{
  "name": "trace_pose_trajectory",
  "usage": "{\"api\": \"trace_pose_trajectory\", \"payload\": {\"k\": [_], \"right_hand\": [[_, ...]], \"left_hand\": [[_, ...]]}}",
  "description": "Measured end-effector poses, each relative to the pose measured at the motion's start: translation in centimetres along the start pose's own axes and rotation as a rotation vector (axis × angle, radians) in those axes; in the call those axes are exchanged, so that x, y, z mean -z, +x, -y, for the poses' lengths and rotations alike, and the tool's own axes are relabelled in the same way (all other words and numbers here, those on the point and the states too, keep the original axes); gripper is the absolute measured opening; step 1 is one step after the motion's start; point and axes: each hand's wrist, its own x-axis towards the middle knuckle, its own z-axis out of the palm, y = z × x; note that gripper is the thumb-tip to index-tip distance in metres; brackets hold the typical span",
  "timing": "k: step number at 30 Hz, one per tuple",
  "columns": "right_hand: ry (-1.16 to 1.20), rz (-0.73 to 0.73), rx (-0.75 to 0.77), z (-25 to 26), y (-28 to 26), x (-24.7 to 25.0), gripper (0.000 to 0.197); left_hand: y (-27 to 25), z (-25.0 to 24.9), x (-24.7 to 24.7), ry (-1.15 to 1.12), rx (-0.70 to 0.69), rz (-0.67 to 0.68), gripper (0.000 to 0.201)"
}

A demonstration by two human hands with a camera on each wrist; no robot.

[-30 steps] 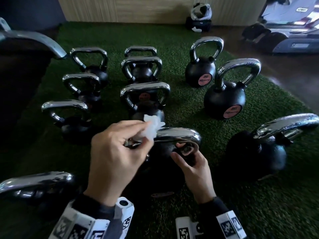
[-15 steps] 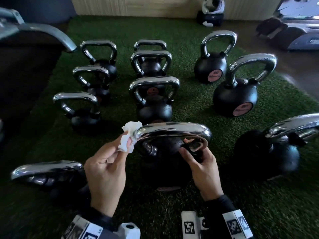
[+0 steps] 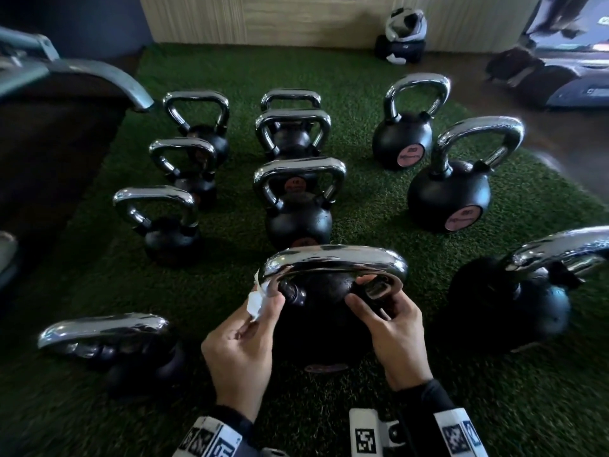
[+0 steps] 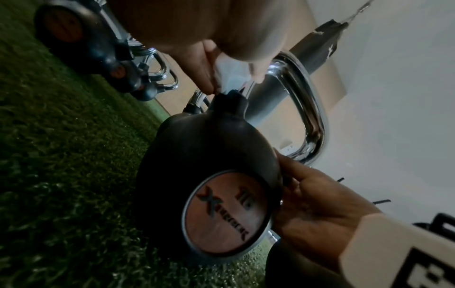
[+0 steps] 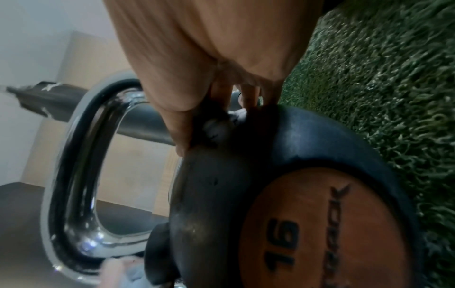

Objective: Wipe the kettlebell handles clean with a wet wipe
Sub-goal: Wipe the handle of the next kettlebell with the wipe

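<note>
A black 16 kettlebell (image 3: 313,311) with a chrome handle (image 3: 333,262) stands on the green turf right in front of me. My left hand (image 3: 244,344) pinches a white wet wipe (image 3: 257,303) against the lower left leg of that handle, near where it meets the ball. The wipe (image 4: 230,71) shows between thumb and fingers in the left wrist view. My right hand (image 3: 392,328) grips the right leg of the handle at its base, fingers curled round it (image 5: 221,101). The round label (image 5: 327,230) reads 16.
Several other chrome-handled kettlebells stand on the turf (image 3: 379,209): one at the near left (image 3: 105,328), one at the right (image 3: 540,278), rows behind (image 3: 296,206). A dark machine frame (image 3: 82,74) is at the left. Wooden wall panel and bare floor lie beyond the turf.
My left hand has carried the wipe from the top of the handle leftward and down its left leg. The right hand stays at the handle's right base.
</note>
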Motion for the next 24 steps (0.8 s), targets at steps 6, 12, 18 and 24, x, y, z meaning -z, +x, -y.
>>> {"api": "trace_pose_trajectory", "payload": {"k": [6, 12, 18, 24], "right_hand": [[-0.438, -0.131, 0.106, 0.5, -3.0, 1.5, 0.030], [-0.785, -0.101, 0.482, -0.3, -6.5, 1.0, 0.046], [-0.683, 0.030, 0.578, 1.6, -0.8, 1.2, 0.028], [-0.383, 0.270, 0.031, -0.3, 4.2, -0.8, 0.068]], "left_hand": [[3.2, 0.3, -1.5, 0.049, 0.000, 0.051, 0.016], [8.6, 1.1, -5.3, 0.099, 0.019, 0.287, 0.012], [12.0, -0.7, -5.0, -0.018, 0.263, 0.676, 0.015], [12.3, -0.3, -5.0, -0.054, 0.160, 0.631, 0.038]]}}
